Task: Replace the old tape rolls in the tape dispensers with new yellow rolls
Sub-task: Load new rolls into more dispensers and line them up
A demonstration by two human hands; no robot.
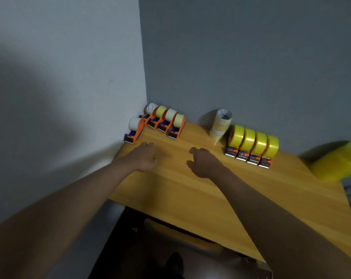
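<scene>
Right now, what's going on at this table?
A person reaches both bare hands over a wooden table, holding nothing: left hand, right hand. Four dispensers with bright yellow rolls stand in a row on the right. Five dispensers with pale, worn rolls wait in the corner. A stack of removed rolls stands by the wall.

Head view, looking down, table near

Four orange plastic tape dispensers with bright yellow rolls stood along the table's back edge — five with pale old rolls crowded its back-left corner.
</scene>
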